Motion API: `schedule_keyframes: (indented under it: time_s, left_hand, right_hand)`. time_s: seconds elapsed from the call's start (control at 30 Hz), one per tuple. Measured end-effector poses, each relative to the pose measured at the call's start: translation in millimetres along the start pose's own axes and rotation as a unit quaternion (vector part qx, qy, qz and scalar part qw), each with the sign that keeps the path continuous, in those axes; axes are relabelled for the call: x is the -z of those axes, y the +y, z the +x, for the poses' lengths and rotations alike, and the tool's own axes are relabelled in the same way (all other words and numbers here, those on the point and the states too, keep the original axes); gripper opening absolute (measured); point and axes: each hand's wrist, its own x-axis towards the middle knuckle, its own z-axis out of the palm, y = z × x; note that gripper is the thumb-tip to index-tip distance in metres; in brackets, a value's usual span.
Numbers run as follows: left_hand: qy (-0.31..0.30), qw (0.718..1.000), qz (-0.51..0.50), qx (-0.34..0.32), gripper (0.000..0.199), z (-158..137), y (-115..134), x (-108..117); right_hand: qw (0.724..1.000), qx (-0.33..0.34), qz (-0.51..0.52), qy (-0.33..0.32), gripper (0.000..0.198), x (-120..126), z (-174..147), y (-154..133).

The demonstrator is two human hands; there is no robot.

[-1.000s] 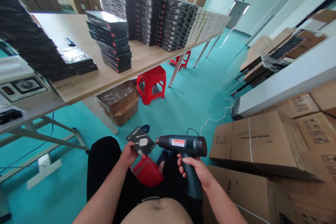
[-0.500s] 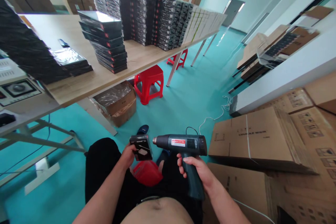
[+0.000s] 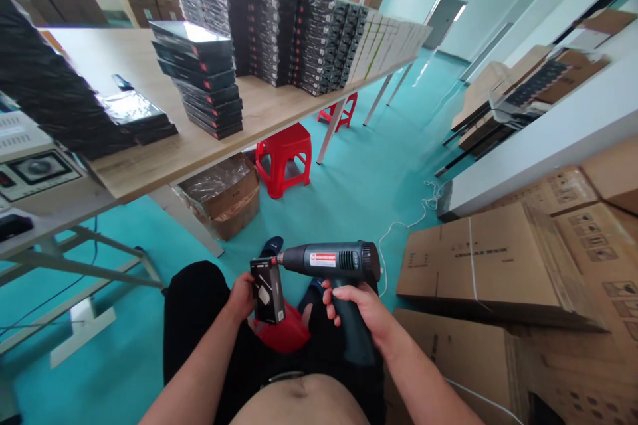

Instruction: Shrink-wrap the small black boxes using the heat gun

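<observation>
My left hand [image 3: 242,297] grips a small black product box [image 3: 268,292] by its left side, above my lap. The box is tilted, its printed front turned up toward me. My right hand [image 3: 351,305] is wrapped round the handle of a dark green heat gun [image 3: 326,262] with a red and white label. The gun's metal nozzle points left, right at the upper edge of the box; whether it touches cannot be told. Beneath the box a red plastic seat [image 3: 284,332] shows between my legs.
A wooden table [image 3: 259,109] on the left bears a short stack of black boxes [image 3: 209,80] and long rows of wrapped ones. A red stool [image 3: 284,159] and an open carton [image 3: 224,199] stand by it. Flattened cardboard boxes [image 3: 478,252] lie at right; a white cord [image 3: 393,226] crosses the floor.
The heat gun has moved left and slightly up, bringing its nozzle to the box. My left hand has turned the box, so its printed front shows more upright.
</observation>
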Motion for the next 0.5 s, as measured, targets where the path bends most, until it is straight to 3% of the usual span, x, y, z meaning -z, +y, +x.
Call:
schedule_keyframes:
  time_s: [0.37,0.5]
  left_hand:
    - [0.038,0.999,-0.001,0.013,0.007,-6,2,-9]
    - [0.052,0.998,-0.033,-0.018,0.01,-7,4,-10]
  right_hand:
    - [1.0,0.001,-0.009,0.0,0.031,-11,12,0]
    - [0.995,-0.045,-0.075,-0.045,0.03,-7,2,4]
